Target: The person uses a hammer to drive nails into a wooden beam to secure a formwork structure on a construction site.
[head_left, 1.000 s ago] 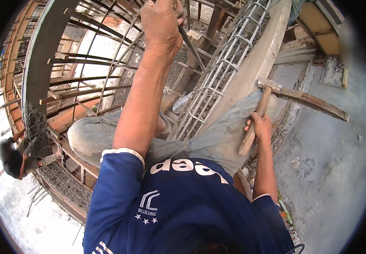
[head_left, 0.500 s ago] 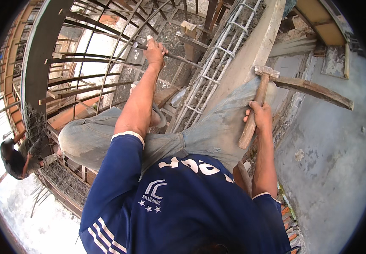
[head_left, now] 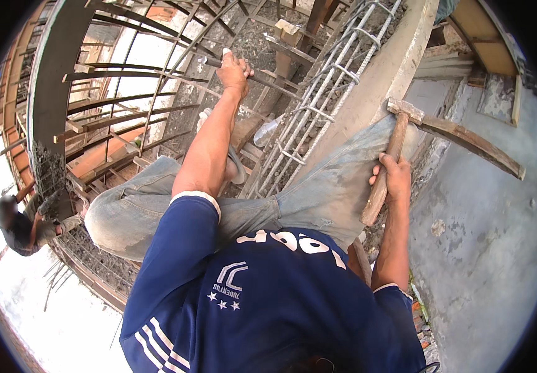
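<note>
My left hand (head_left: 235, 76), at the end of my outstretched arm, is closed around a long metal bar (head_left: 274, 88). One end of the bar, blunt and chisel-like, sticks out past the thumb side; its other end reaches toward the steel reinforcing bars (head_left: 318, 81) along the concrete beam (head_left: 388, 68). Resting by my thigh, my right hand (head_left: 394, 177) grips the wooden handle of a hammer (head_left: 398, 140). The metal head of that hammer is up near my knee, beside a wooden plank (head_left: 476, 142).
A lattice of wooden strips and rods (head_left: 128, 74) spreads at the upper left beside a concrete column (head_left: 47, 105). Another person (head_left: 19, 221) crouches at the far left. A grey wall (head_left: 486, 261) stands on the right. A clear plastic bottle (head_left: 268, 132) lies near the reinforcing bars.
The view has shifted slightly. Both hands keep their grips, on the bar and on the hammer, and hardly move against my body.
</note>
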`<act>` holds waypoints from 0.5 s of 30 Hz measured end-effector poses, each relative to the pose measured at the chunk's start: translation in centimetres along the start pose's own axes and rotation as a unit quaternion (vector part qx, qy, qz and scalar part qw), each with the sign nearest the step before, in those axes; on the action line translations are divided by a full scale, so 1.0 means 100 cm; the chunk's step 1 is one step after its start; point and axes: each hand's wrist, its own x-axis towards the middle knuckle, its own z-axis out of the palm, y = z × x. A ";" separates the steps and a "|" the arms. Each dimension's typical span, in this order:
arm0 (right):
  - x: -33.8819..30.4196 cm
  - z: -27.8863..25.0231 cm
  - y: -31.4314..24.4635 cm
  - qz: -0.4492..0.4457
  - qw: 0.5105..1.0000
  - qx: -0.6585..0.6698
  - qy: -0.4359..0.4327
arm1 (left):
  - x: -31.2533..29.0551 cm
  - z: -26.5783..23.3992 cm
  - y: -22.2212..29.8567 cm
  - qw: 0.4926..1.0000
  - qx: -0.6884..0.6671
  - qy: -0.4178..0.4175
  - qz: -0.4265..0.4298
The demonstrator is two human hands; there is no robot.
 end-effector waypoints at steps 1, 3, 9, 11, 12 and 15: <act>-0.001 0.000 -0.001 0.007 1.000 -0.022 0.008 | 0.011 -0.001 0.009 1.000 0.024 -0.018 -0.010; -0.005 0.000 0.000 0.016 1.000 -0.020 0.010 | 0.023 -0.001 0.038 0.995 0.067 -0.065 -0.044; -0.005 0.005 -0.004 0.020 0.999 -0.038 0.025 | 0.076 -0.001 0.075 0.944 0.242 -0.033 0.222; -0.007 0.010 -0.007 0.020 0.998 -0.034 0.042 | 0.073 0.003 0.062 0.944 0.270 0.119 0.147; -0.007 0.012 -0.008 0.021 0.998 -0.035 0.050 | 0.061 0.008 0.063 0.934 0.281 0.195 0.106; -0.008 0.014 -0.006 0.022 0.997 -0.046 0.066 | 0.044 0.003 0.058 0.999 -0.020 0.022 0.034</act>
